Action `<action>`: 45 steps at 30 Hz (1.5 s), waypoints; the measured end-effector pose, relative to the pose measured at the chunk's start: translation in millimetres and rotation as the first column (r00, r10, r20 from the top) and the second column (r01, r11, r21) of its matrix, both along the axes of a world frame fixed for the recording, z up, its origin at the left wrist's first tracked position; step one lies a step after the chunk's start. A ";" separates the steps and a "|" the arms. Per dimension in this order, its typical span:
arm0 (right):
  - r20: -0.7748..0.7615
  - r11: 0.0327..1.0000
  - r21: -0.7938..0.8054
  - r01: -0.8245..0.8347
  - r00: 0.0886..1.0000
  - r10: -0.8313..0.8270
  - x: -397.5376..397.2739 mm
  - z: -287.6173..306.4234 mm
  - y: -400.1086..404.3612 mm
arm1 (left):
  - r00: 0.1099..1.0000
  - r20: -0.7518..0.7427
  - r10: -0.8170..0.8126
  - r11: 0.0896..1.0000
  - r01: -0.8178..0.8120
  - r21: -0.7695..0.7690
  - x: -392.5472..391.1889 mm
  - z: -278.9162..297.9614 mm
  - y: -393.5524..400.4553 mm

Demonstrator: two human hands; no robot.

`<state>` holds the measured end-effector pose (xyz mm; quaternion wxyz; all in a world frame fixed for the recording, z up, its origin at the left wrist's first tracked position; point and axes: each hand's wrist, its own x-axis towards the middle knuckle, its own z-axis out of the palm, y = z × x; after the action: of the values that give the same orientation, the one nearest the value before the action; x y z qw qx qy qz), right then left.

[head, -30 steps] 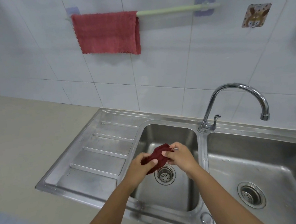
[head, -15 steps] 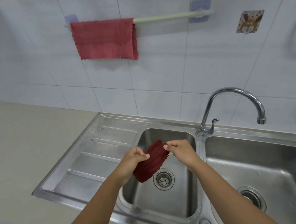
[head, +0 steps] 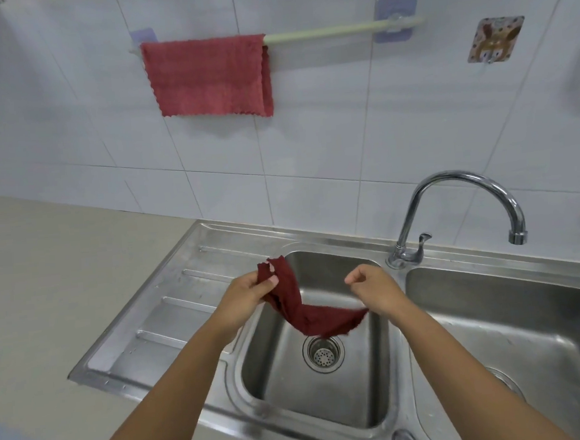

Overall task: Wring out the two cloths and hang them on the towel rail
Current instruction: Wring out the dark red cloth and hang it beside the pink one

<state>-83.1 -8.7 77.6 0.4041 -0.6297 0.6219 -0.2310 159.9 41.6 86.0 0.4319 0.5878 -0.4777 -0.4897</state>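
A dark red cloth (head: 309, 316) stretches in a sagging, twisted band over the left sink basin (head: 332, 409). My left hand (head: 244, 300) grips its upper left end, and a corner sticks up past the fingers. The other end runs under my right hand (head: 374, 291), whose fingers are curled; that grip is partly hidden. A lighter red cloth (head: 208, 76) hangs folded over the left part of the pale green towel rail (head: 323, 32) on the tiled wall. The right part of the rail is bare.
A chrome tap (head: 452, 208) arches over the divider toward the right basin (head: 516, 334). A ribbed draining board (head: 158, 315) lies left of the basins, with beige counter (head: 46, 288) beyond. A patterned wall hook (head: 494, 40) hangs right of the rail.
My hands have pulled apart, and the bunched dark red cloth has opened into a long band between them. The view has tilted so the rail sits lower in the frame.
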 end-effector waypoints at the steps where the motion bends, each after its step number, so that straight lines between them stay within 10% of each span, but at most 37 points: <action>1: 0.034 0.998 0.016 -0.057 0.998 0.057 4.4 2.2 -0.2 | 1.000 0.019 -0.017 1.000 0.017 -0.015 -4.8 3.6 -1.7; 6: 0.331 0.964 0.030 -0.263 0.913 0.239 33.6 22.1 -2.6 | 0.981 0.166 -0.101 0.990 0.115 -0.077 -26.6 18.8 -13.0; 17: 0.393 0.953 0.110 -0.283 0.893 0.220 42.0 27.9 5.5 | 0.975 0.221 -0.028 0.995 0.048 -0.086 -19.9 32.1 -21.3; 23: -0.082 0.974 -0.126 -0.189 0.980 0.180 50.1 19.9 7.6 | 0.969 0.246 0.024 0.995 0.000 -0.097 -24.0 32.9 -29.3; 29: -0.415 0.942 -0.082 -0.325 0.870 0.264 23.9 19.1 -17.8 | 0.895 0.445 -0.012 0.996 0.050 -0.073 11.7 34.7 -38.9; 39: -0.724 0.793 0.110 -0.599 0.499 0.477 -7.1 53.0 -37.9 | 0.685 0.725 -0.071 0.985 0.162 -0.056 51.0 53.3 -44.3; 45: -0.664 0.851 0.011 -0.525 0.632 0.398 -0.9 88.6 -61.2 | 0.703 0.708 0.065 0.975 0.107 -0.196 77.3 72.4 -44.2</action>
<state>-84.0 -69.9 166.2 0.1510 -0.8421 0.5148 0.0551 237.2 -2.6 158.3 0.2719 0.6732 -0.6654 -0.1735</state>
